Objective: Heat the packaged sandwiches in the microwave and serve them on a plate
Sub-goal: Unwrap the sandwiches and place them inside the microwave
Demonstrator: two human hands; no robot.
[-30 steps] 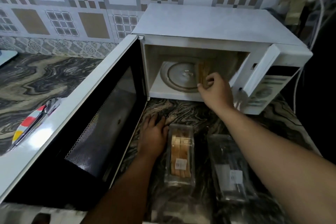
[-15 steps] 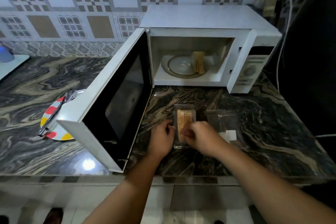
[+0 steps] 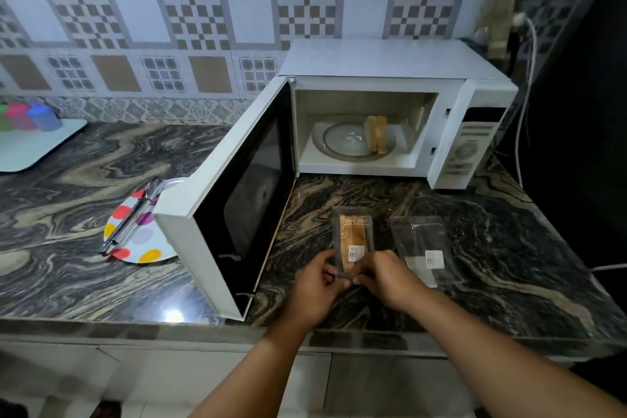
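**Second package being opened; first sandwich already loaded**

The right hand point(image 3: 383, 276) is no longer reaching into the microwave point(image 3: 390, 119); it is now working at the counter point(image 3: 84, 265) alongside the left hand point(image 3: 314, 288). One unwrapped sandwich point(image 3: 376, 134) is standing on the turntable point(image 3: 342, 142), where the right hand was placing it a second ago. Both hands are pinching the near end of the sealed sandwich package point(image 3: 353, 236), which is lying flat in front of the open door point(image 3: 237, 200). Just beside it, on the right, an empty wrapper point(image 3: 424, 248) is lying flat. The spotted plate point(image 3: 142, 237), carrying tongs point(image 3: 132, 217), is waiting left of the door. Judged status: loading is half complete; the package seal is probably being torn next.
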